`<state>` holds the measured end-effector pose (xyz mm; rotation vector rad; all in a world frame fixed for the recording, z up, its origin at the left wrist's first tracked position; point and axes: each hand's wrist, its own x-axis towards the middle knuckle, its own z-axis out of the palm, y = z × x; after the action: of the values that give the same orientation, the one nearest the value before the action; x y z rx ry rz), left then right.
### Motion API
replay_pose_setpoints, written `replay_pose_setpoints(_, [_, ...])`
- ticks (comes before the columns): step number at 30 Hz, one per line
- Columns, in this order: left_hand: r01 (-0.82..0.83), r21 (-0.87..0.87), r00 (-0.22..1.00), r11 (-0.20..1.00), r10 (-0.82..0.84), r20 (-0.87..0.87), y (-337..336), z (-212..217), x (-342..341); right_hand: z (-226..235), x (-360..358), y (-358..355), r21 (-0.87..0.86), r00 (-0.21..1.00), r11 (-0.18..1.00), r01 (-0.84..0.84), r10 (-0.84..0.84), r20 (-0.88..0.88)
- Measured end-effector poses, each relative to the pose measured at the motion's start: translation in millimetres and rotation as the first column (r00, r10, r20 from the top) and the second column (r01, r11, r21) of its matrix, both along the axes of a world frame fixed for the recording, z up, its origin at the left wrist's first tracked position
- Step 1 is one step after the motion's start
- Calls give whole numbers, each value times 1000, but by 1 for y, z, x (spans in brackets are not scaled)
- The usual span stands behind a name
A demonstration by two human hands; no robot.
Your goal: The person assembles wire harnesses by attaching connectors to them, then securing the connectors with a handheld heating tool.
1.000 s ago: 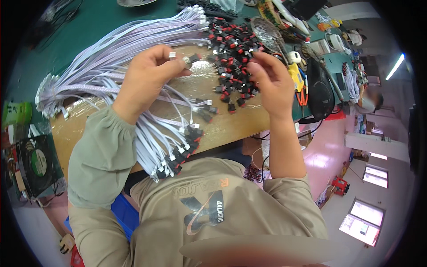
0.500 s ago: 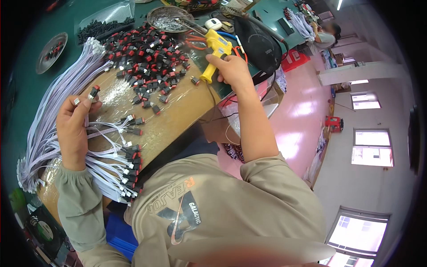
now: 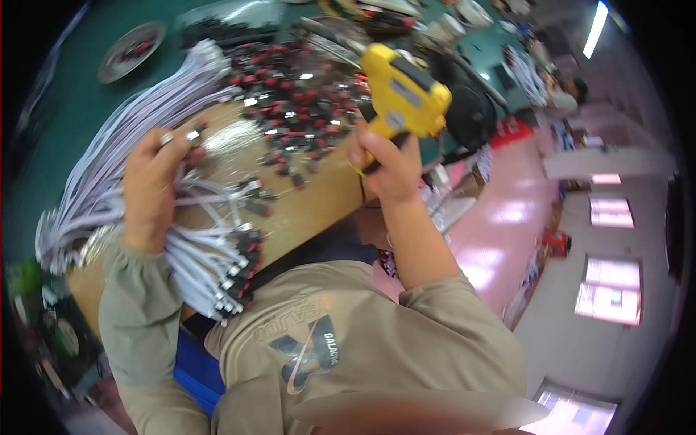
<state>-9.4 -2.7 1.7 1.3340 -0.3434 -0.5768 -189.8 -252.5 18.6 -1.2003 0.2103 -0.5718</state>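
My right hand (image 3: 391,163) is wrapped round the handle of a yellow glue gun (image 3: 406,94), lifted over the table's right part with its body tilted. At the left, my left hand (image 3: 152,188) pinches a small black connector piece (image 3: 194,135) with a white plug at its end; motion blur hides its finer detail. White cables (image 3: 138,116) run in a long bundle beside and behind that hand. Below it, several cables with black-and-red rocker switches (image 3: 246,264) on their ends lie fanned out. A heap of loose black-and-red switches (image 3: 297,109) spreads between the hands.
A round metal dish (image 3: 132,52) with a few switches stands at the far left. Behind the heap lies a clear bag of black parts (image 3: 228,29). A black bag (image 3: 464,101) sits right of the glue gun. The brown table board (image 3: 312,206) ends close to my body.
My right hand has raised the glue gun off the table's right part, and it now appears larger and nearer. My left hand keeps its pinch on the connector piece. The whole view has shifted.
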Motion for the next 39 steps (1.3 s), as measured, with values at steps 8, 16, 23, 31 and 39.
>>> replay_pose_setpoints(8, [-17,-72,995,997,10,-102,-4,2,-1,-27,-22,62,8,952,956,-293,293,-86])
replay_pose_setpoints(16, [-27,-107,993,994,14,-119,-1,6,-3,-25,-24,63,-87,940,947,-311,292,-178])
replay_pose_setpoints(23, [-30,-148,988,989,7,-154,-3,2,-2,-27,-29,60,-106,932,948,-301,268,-244])
replay_pose_setpoints(31, [-49,-157,989,986,26,-145,-3,5,-3,-23,-24,62,-111,929,939,-326,296,-222])
replay_pose_setpoints(39, [-43,-94,993,995,32,-117,-4,-1,-1,-21,-25,66,-120,941,950,-290,259,-220])
